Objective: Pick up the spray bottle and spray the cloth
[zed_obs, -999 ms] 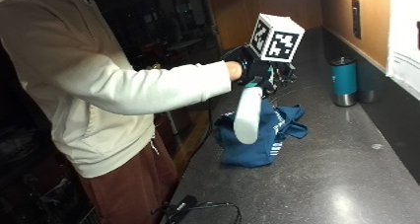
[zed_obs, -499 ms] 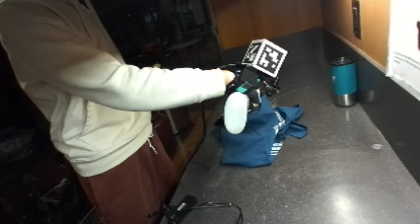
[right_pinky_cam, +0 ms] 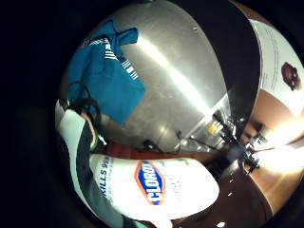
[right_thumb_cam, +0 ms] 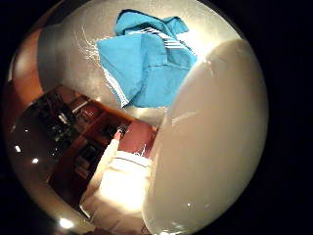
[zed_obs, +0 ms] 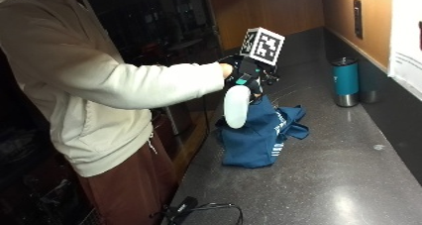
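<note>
The gloved right hand (zed_obs: 242, 75) grips the neck of the white spray bottle (zed_obs: 235, 106), fingers curled round it below the trigger head, and holds it clear of the bench (zed_obs: 342, 180). The bottle hangs body-down from the hand, upright or nearly so, its white body in front of the cloth from the outside view. In the little-finger palm view its label (right_pinky_cam: 149, 183) reads Clorox (part of the print is cut off by the hand's edge). In the thumb-side palm view the bottle's white body (right_thumb_cam: 210, 142) fills much of the picture.

The blue cloth (zed_obs: 260, 131) lies crumpled on the bench near its front edge, below and just beyond the bottle, not touching it as far as can be seen.

Well apart, by the back wall, stands a teal tumbler (zed_obs: 345, 81). A black cable (zed_obs: 211, 207) lies at the bench's near front edge.
</note>
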Tool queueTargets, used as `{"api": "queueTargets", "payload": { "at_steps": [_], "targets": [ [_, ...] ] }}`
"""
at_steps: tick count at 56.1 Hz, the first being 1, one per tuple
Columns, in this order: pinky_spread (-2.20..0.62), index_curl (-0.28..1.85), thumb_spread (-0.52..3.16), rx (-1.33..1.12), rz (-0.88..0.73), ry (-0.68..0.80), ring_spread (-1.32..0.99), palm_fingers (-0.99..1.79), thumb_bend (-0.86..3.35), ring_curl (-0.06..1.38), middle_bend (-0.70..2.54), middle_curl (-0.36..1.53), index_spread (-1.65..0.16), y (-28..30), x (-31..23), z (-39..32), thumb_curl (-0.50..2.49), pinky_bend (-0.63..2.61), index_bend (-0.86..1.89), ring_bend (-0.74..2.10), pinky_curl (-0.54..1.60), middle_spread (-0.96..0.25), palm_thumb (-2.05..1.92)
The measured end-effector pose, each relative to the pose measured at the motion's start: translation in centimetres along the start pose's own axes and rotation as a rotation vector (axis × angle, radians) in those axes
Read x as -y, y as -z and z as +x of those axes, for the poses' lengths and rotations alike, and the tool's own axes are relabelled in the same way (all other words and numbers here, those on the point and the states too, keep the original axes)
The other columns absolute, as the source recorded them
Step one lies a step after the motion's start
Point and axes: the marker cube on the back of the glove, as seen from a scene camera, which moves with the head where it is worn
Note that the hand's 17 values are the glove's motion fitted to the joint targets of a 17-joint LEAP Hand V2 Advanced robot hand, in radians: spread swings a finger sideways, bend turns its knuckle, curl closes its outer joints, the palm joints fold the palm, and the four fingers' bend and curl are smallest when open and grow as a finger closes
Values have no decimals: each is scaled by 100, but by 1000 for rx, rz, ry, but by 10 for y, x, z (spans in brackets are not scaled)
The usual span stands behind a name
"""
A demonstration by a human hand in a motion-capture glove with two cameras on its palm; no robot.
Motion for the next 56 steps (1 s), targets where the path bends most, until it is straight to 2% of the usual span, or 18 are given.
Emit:
{"api": "queueTargets", "payload": {
  "at_steps": [11, 20, 28, 36, 44, 56],
  "targets": [
    [-25, 55, 11, 88, 81, 23, -22, 137, -3, 46, 57, 51, -25, -8, 1, -2, 77, 37, 29, 66, 40, -16, 100],
    [-25, 56, 11, 275, 302, 99, -22, 137, -3, 46, 57, 51, -25, 41, -10, -27, 77, 37, 29, 66, 40, -16, 100],
    [-24, 56, 11, 508, 536, 240, -22, 137, -3, 46, 57, 51, -25, 87, -29, -42, 77, 38, 29, 67, 40, -16, 100],
    [-24, 56, 11, 791, 740, 391, -21, 137, -3, 46, 57, 51, -25, 123, -27, -92, 77, 38, 29, 66, 40, -16, 100],
    [-25, 56, 11, 1111, 779, 543, -20, 136, -4, 45, 58, 51, -25, 142, -10, -173, 77, 39, 30, 61, 40, -15, 99],
    [-26, 56, 12, 1374, 706, 612, -20, 132, -3, 44, 57, 50, -25, 123, 20, -258, 77, 36, 31, 54, 39, -12, 99]
  ]
}}
